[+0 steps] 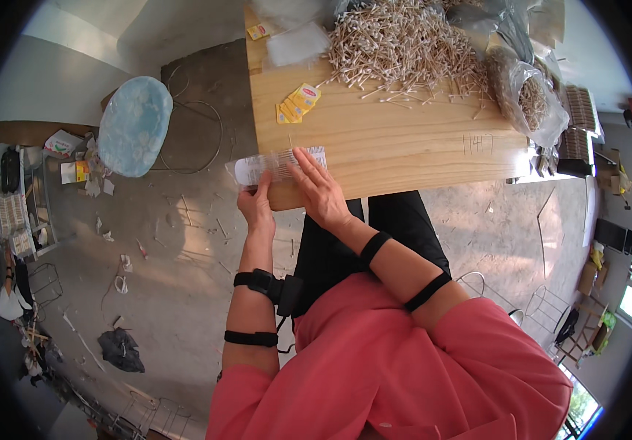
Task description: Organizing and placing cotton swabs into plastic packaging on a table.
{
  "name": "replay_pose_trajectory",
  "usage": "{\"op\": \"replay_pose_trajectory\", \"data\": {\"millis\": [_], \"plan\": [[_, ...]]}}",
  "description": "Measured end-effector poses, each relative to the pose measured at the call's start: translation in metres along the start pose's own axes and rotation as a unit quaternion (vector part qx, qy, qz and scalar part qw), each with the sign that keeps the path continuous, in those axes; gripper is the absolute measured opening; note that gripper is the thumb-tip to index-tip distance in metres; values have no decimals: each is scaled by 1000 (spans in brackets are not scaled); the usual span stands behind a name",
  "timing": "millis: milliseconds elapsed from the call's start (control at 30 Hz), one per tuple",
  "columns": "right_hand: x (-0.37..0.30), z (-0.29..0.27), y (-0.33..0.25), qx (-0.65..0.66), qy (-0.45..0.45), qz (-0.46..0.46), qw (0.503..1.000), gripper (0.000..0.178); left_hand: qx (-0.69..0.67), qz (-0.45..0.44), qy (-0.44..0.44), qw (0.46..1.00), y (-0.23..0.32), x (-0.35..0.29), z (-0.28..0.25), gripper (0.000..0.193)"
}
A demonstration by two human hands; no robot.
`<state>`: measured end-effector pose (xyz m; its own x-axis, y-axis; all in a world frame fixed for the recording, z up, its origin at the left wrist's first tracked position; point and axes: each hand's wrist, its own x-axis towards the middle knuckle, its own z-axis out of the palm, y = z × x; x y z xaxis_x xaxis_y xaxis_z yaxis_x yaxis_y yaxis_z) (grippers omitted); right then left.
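Note:
A clear plastic packet (pixel 279 163) lies across the near left corner of the wooden table, its left end sticking out past the edge. Striped print shows through it; I cannot make out its contents for sure. My left hand (pixel 257 207) grips the packet's near side, thumb on top, fingers partly hidden beneath. Flat on the packet's right part rests my right hand (pixel 319 192), fingers stretched out and close together. Just beyond are several small yellow and red cards (pixel 298 104), fanned over one another. A large heap of cotton swabs (pixel 404 48) covers the table's far side.
The wooden table (pixel 396 154) carries a stack of clear plastic sleeves (pixel 297 45) at far left. An open plastic bag of swabs (pixel 532 103) stands at the right edge. A blue-covered stool (pixel 134 126) is on the floor to the left, and a black bag (pixel 121 350) lies nearer.

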<state>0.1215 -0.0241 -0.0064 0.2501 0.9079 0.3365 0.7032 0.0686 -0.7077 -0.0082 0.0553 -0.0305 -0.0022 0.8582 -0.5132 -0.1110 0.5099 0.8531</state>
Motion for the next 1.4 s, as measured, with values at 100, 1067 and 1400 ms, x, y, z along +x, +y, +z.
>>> {"op": "replay_pose_trajectory", "data": {"millis": [100,1067,1400], "plan": [[-9,-6,4,-59,-66,-39,995,51,-35,11,-5,999,-1,-1,0,37],[-15,-2,5,-109,-72,-60,990,49,-29,37,23,999,-3,-4,2,36],[-10,-1,6,-125,-153,-73,978,63,41,74,5,996,-3,-5,-1,37]]}}
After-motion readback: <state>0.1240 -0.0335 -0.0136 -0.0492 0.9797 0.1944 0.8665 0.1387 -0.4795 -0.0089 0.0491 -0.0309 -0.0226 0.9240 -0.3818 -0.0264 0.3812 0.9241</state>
